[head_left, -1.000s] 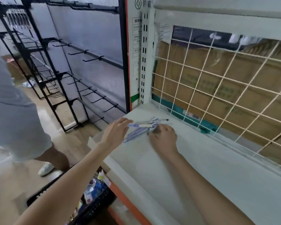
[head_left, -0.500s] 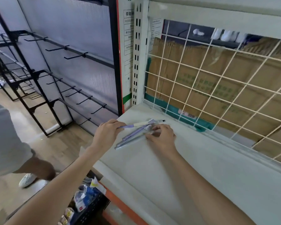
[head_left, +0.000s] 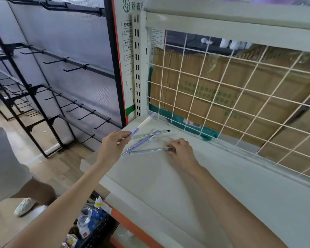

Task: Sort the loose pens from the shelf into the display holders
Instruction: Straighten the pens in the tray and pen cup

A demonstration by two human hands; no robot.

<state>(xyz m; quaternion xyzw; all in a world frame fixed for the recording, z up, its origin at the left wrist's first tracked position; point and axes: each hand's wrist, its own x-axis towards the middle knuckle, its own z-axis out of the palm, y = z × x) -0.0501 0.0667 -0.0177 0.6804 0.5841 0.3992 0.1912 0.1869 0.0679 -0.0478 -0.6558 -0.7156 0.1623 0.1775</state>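
From the head view, we see the left hand pinching a purple-capped pen, raised off the white shelf. The right hand pinches the end of a grey pen lying there, loose pens between the hands.

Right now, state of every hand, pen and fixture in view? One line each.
left hand: pinches the end of a purple-capped pen, lifted and tilted up toward the mesh.
right hand: fingers curled on the end of a grey pen lying on the shelf.
black-tipped pen: lying flat, untouched.
purple pens: lying flat, crossed under the others.
wire mesh back: upright, cardboard boxes behind it.
black hook rack: hooks bare.
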